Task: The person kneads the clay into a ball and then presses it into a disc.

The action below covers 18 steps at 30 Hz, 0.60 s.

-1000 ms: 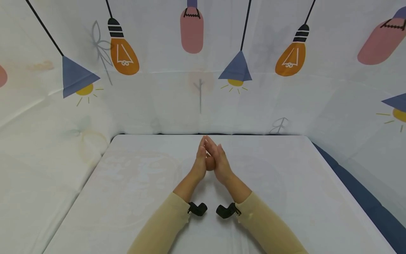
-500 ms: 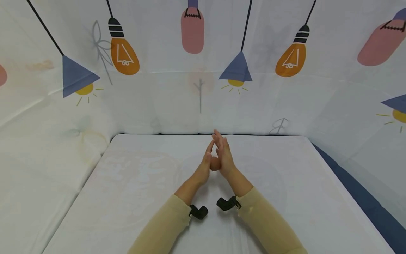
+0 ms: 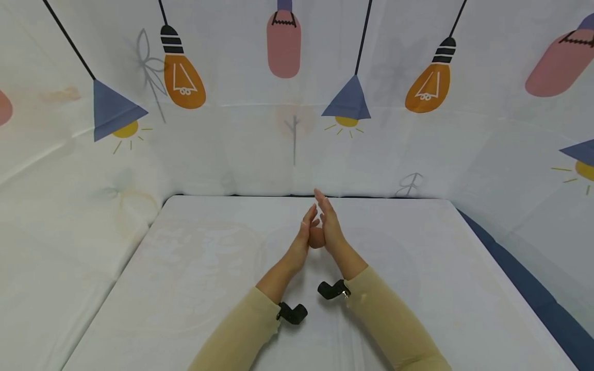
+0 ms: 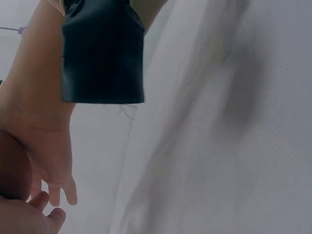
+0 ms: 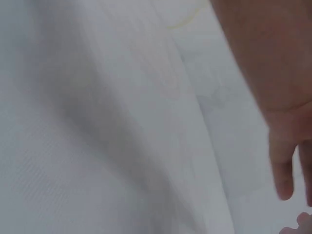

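A reddish-brown ball (image 3: 317,238) sits between the two palms, over the far middle of the white table (image 3: 204,288). My left hand (image 3: 299,246) lies against its left side with the fingers mostly straight. On the other side, my right hand (image 3: 332,231) presses it with straight fingers, its fingertips reaching farther forward than the left ones. In the left wrist view the ball (image 4: 13,168) shows at the left edge, partly hidden between the palms. The right wrist view leaves the ball out and shows part of the left hand (image 5: 290,131).
Behind the table hangs a white cloth (image 3: 223,149) printed with lamps and light bulbs. Each wrist wears a black camera, the left one (image 3: 293,313) nearer the table's front than the right one (image 3: 332,290). Dark blue fabric (image 3: 515,273) shows past the right edge.
Both hands and the ball have shifted slightly right. The right hand has slid forward past the left, and the fingertips that met at the top now stand apart.
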Motion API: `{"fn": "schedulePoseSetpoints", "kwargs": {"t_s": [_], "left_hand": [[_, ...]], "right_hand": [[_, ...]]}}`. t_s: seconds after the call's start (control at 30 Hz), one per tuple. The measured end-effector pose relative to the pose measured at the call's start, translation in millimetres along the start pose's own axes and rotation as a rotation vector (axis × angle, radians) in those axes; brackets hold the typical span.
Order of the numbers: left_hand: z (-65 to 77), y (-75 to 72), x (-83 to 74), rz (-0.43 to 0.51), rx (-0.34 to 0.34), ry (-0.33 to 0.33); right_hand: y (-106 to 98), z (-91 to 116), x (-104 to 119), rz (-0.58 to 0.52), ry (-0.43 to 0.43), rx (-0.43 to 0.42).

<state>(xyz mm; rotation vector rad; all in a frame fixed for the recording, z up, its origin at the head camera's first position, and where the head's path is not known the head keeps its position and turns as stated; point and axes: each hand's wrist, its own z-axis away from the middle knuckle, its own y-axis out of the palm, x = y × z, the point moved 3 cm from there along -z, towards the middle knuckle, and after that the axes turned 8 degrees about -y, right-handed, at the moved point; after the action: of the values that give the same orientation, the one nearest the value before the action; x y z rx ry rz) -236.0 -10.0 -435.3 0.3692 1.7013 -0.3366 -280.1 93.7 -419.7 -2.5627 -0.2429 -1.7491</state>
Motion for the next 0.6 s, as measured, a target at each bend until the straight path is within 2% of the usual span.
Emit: {"fn": "schedulePoseSetpoints", "kwargs": {"t_s": [0.13, 0.3, 0.43, 0.6], "left_hand": [[0.5, -0.6, -5.1, -0.007, -0.031, 0.01], [-1.5, -3.4, -6.5, -0.03, -0.152, -0.005], [-4.8, -5.1, -5.8, -0.017, -0.231, 0.015], [-8.9, -8.3, -4.2, -0.037, -0.286, 0.039]], "right_hand": [[3.6, 3.4, -8.5, -0.073, 0.075, 0.033], [15.1, 12.8, -15.5, -0.196, 0.187, 0.054], [22.5, 19.3, -13.4, -0.24, 0.181, 0.091], [27.3, 24.0, -7.9, -0.231, 0.155, 0.152]]}}
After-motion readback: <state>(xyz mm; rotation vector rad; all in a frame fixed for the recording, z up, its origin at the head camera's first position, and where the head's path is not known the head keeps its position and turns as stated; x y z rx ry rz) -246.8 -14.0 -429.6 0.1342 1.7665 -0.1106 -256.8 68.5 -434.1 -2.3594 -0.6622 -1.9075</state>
